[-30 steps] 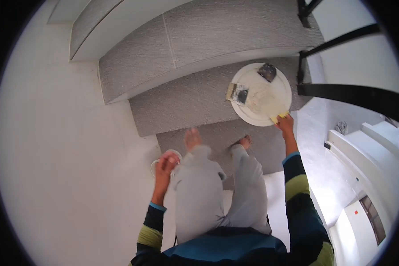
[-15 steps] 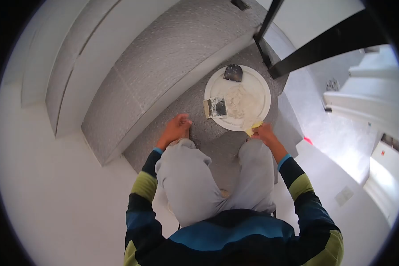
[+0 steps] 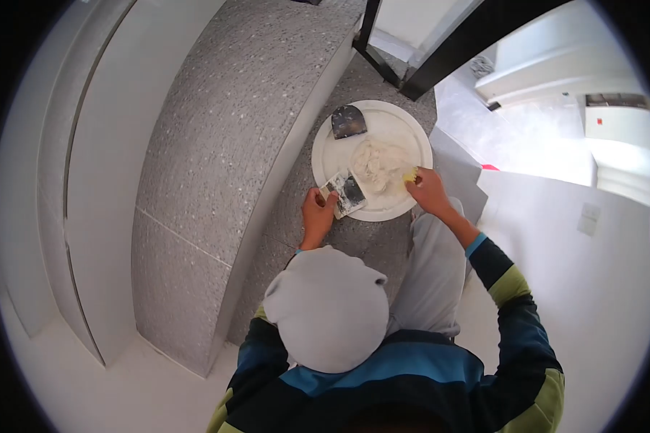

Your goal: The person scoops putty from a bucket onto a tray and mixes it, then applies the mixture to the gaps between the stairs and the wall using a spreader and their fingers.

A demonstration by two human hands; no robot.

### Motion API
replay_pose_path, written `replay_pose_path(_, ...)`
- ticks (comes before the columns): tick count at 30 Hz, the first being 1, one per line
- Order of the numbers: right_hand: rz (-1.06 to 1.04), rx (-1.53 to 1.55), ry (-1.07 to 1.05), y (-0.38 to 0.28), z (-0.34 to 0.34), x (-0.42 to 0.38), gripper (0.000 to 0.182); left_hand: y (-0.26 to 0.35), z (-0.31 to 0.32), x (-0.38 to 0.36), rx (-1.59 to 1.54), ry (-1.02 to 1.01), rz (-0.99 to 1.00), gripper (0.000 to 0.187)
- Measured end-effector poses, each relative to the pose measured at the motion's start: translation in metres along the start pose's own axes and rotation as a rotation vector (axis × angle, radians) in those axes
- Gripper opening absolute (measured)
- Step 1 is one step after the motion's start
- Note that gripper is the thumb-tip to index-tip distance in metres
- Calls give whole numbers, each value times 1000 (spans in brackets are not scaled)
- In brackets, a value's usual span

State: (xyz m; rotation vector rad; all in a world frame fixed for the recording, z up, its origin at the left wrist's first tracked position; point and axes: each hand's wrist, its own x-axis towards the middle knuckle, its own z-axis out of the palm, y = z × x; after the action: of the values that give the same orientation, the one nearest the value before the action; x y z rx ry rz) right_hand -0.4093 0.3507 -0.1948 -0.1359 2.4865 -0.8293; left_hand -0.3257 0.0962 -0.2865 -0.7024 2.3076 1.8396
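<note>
A round white lid-like tray (image 3: 325,138) lies on the grey speckled step, with a heap of off-white paste (image 3: 380,164) on it. My left hand (image 3: 317,219) pinches the near-left edge of a square, smeared plate (image 3: 353,190) with a dark patch, thumb on top. This plate overlaps the tray's lower-left rim. In my right hand (image 3: 429,190) is a small yellow piece (image 3: 410,175), held between the fingertips over the tray's right side, close to the paste. A dark scraper-like piece (image 3: 349,123), rounded on one side, rests at the tray's upper left.
Speckled grey stair steps (image 3: 217,137) rise on the left. Black metal posts (image 3: 455,54) stand beyond the tray. To the right is a white wall surface (image 3: 534,245) with a small plate (image 3: 589,218). My grey-trousered knees (image 3: 328,310) are close below the tray.
My left hand has moved forward onto the square plate, which is now turned. My right hand has lifted the yellow piece from the tray's near rim to its right side. The view has shifted.
</note>
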Motion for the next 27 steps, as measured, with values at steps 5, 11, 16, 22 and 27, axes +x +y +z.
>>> replay_pose_path(5, -588, -548, 269, -21, 9, -11, 17, 44, -2, -7, 57, 0, 34, 33)
replay_pose_path(11, -775, -948, -5, 8, 21, -8, 20, 37, -4, -2, 48, -56, 44, 42)
replay_pose_path(16, -636, -855, -65, -27, -19, 6, 13, 46, -13, -19, 61, -18, 123, 55)
replay_pose_path(22, -365, -341, 4, -6, -36, 22, 14, 14, -92, -96, -13, -179, -264, 45)
replay_pose_path(27, 1, 173, -207, 40, -48, 35, 19, -25, -173, -202, -255, -641, -394, 51)
